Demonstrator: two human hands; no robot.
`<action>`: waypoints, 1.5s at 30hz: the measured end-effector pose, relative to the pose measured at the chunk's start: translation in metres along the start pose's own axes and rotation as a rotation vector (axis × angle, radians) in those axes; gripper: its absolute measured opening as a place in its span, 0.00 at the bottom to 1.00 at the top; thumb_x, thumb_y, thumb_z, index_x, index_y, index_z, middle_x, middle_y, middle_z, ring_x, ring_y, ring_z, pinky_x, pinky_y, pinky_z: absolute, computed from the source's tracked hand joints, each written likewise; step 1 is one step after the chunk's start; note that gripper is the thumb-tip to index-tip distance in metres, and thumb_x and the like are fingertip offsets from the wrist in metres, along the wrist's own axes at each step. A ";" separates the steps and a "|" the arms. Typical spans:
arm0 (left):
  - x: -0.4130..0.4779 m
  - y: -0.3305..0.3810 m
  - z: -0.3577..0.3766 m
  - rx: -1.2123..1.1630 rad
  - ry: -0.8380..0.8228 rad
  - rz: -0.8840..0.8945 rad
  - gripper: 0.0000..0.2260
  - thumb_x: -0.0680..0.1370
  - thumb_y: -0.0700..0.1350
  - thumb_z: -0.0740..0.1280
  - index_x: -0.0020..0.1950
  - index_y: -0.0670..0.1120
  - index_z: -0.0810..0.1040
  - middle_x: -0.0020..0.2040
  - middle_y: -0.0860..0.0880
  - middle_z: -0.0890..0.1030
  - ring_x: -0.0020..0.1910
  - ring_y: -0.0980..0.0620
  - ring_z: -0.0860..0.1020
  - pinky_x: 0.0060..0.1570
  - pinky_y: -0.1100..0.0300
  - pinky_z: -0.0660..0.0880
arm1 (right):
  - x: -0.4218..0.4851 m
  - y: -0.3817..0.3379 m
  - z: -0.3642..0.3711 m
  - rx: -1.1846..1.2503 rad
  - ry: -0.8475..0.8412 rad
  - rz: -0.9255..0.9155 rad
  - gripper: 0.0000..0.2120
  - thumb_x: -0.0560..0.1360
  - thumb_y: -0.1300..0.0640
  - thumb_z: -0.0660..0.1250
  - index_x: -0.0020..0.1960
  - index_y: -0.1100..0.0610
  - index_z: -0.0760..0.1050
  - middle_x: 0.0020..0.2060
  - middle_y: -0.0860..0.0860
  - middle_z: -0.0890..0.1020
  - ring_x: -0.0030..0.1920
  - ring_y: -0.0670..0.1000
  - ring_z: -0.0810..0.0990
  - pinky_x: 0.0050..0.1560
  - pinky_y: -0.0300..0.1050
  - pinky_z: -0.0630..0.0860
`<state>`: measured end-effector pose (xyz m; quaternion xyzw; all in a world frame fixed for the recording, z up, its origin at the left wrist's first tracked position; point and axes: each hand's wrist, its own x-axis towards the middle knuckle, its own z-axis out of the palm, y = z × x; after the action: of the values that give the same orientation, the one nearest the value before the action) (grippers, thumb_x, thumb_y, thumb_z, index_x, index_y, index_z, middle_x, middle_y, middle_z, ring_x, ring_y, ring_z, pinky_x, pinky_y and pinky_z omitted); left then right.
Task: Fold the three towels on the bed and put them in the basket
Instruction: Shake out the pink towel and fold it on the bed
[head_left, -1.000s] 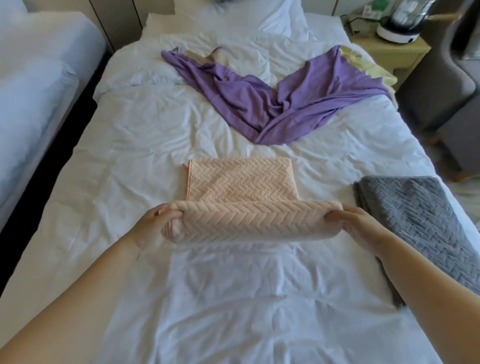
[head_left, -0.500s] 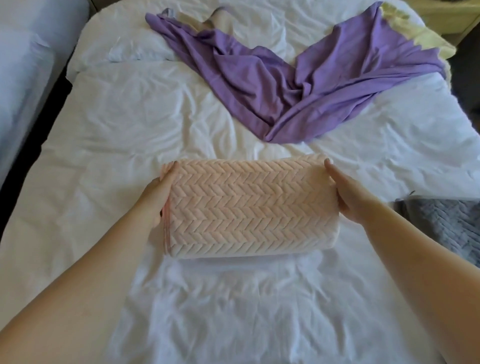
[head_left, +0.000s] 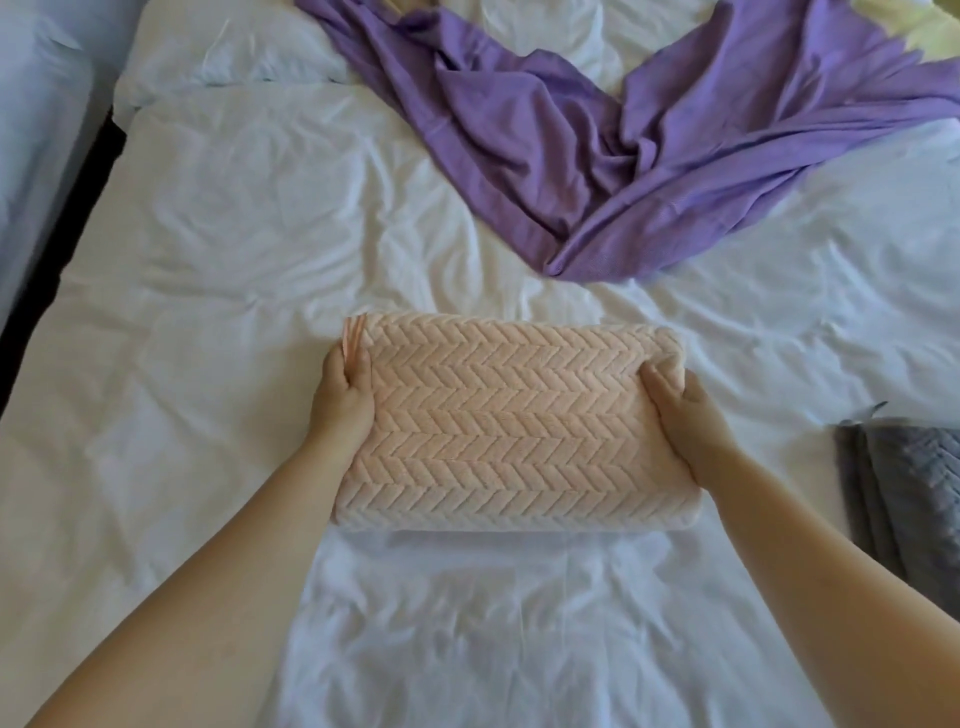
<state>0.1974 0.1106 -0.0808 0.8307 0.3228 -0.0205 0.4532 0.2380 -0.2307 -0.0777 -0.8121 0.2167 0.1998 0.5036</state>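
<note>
Between our two hands, one folded peach towel (head_left: 509, 426) lies on the bed (head_left: 208, 260). Our left hand (head_left: 343, 400) and right hand (head_left: 685, 415) each clasp an end, thumbs on top. Right of the right hand, well apart, lies one grey towel (head_left: 904, 493). Beyond both hands sprawls one purple towel (head_left: 597, 140), unfolded.

We count two towels, one peach towel (head_left: 509, 426) and one grey towel (head_left: 904, 493), plus one purple cloth (head_left: 597, 156), one yellow cloth (head_left: 904, 26), one bed (head_left: 260, 234), and two hands, left hand (head_left: 340, 402) and right hand (head_left: 685, 415).
</note>
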 end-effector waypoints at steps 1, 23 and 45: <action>-0.001 0.005 -0.002 0.080 0.091 0.029 0.24 0.81 0.56 0.56 0.75 0.48 0.60 0.70 0.42 0.68 0.67 0.42 0.70 0.65 0.51 0.68 | 0.001 -0.004 0.000 -0.059 0.091 -0.052 0.26 0.75 0.37 0.60 0.66 0.51 0.65 0.57 0.52 0.78 0.49 0.51 0.77 0.49 0.47 0.72; 0.005 0.033 0.021 0.822 0.045 0.438 0.35 0.74 0.71 0.52 0.77 0.56 0.52 0.79 0.48 0.52 0.77 0.45 0.52 0.73 0.42 0.47 | 0.022 -0.037 0.040 -0.956 0.120 -0.633 0.29 0.77 0.34 0.45 0.76 0.42 0.51 0.78 0.46 0.52 0.77 0.52 0.46 0.76 0.55 0.40; 0.061 0.046 -0.008 0.243 0.055 -0.218 0.21 0.74 0.59 0.67 0.34 0.42 0.78 0.47 0.40 0.80 0.44 0.40 0.80 0.43 0.56 0.74 | 0.056 -0.054 0.008 -0.169 0.216 -0.046 0.22 0.73 0.38 0.63 0.44 0.58 0.69 0.34 0.49 0.72 0.38 0.53 0.74 0.34 0.44 0.67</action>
<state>0.2686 0.1310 -0.0618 0.8396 0.4184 -0.0858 0.3356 0.3132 -0.2103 -0.0719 -0.8731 0.2335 0.1172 0.4117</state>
